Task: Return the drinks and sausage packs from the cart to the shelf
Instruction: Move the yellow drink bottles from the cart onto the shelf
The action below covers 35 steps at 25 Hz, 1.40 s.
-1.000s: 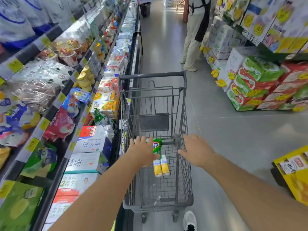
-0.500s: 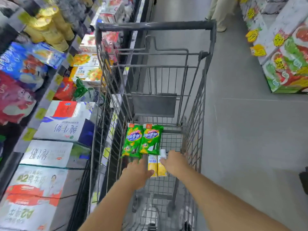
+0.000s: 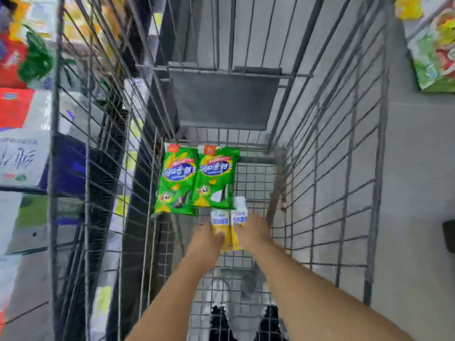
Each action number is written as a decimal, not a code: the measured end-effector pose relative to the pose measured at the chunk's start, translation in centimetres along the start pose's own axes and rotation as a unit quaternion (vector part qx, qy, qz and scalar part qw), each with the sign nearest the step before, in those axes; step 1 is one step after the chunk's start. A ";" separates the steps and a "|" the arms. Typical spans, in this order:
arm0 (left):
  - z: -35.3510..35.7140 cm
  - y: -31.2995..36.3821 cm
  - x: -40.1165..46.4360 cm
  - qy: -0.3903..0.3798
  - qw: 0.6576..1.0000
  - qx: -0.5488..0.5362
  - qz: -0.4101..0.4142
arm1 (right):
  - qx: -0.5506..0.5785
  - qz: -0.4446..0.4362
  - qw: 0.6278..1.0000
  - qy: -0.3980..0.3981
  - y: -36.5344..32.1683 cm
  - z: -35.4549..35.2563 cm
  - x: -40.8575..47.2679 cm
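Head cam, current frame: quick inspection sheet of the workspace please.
Surface: wire floor of the cart, grey mesh, partly bare.
Job's things: two green sausage packs side by side at the far end; two yellow-and-white drink cartons nearer, side by side.
Clutter: nothing seen in the cart.
Grippers: left hand on the left carton, right hand on the right one; grasp not clear, image blurred.
Cables: nothing seen.
Surroundings: stocked shelf along the left, grey floor and stacked goods to the right.
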<state>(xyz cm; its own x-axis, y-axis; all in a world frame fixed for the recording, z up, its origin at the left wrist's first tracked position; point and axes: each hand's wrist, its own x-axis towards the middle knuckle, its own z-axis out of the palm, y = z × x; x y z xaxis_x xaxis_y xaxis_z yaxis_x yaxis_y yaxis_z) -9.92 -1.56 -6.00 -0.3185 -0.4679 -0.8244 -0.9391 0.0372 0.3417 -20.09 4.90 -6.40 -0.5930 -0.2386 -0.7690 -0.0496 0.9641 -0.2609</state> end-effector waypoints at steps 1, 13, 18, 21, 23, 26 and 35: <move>0.4 0.3 0.4 -0.004 1.000 -0.026 -0.010 | 0.011 0.012 1.000 -0.005 0.2 0.5 0.4; 1.3 -1.9 1.0 -0.044 0.983 -0.119 -0.135 | 0.072 0.098 0.989 -0.083 3.1 2.2 1.0; 0.2 -2.7 -2.8 -0.066 0.981 -0.121 -0.135 | -0.003 0.051 0.992 -0.119 2.2 -0.9 -2.8; -2.8 -2.0 -7.9 -0.061 0.982 -0.137 -0.113 | -0.003 0.024 0.994 -0.103 0.6 -5.6 -7.4; -5.8 -0.8 -11.6 -0.045 0.983 -0.158 -0.086 | 0.061 -0.013 0.993 -0.104 -1.2 -9.1 -10.9; -11.4 1.7 -18.5 0.004 0.981 -0.190 -0.029 | 0.106 -0.079 0.986 -0.103 -5.0 -14.1 -17.4; -22.7 -0.8 -39.1 0.211 0.882 -0.419 0.047 | 0.038 -0.406 0.904 -0.127 -16.0 -21.3 -37.5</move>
<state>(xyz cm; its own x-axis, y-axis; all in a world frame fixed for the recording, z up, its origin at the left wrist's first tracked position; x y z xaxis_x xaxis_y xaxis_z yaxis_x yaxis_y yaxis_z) 6.24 -3.33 36.20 -0.1476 -0.7910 -0.5937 -0.4289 -0.4897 0.7591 -14.12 0.88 39.07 -0.1810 -0.8927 -0.4127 -0.3244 0.4504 -0.8318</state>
